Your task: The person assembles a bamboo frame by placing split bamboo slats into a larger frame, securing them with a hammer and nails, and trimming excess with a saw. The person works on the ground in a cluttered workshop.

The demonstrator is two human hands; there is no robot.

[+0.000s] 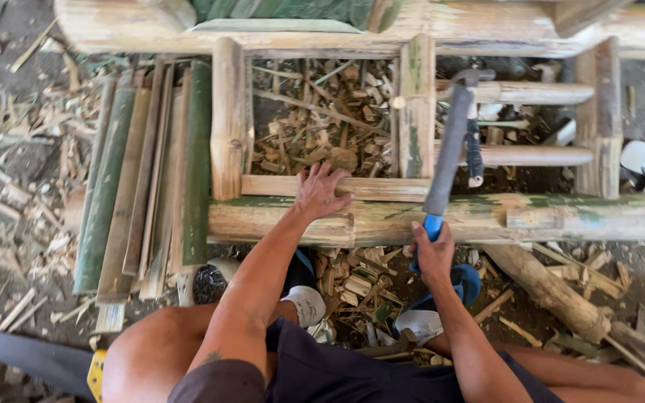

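Head view: left hand (321, 192) spread flat on bamboo frame (382, 220), right hand (434, 254) gripping raised hammer (453, 142).

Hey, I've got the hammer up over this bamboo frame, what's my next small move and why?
Probably bring the hammer down on the upright bamboo post, since its head hangs beside the post's top. Keep the left hand pressed on the flat slat to steady the frame; the right hand grips the handle's end.
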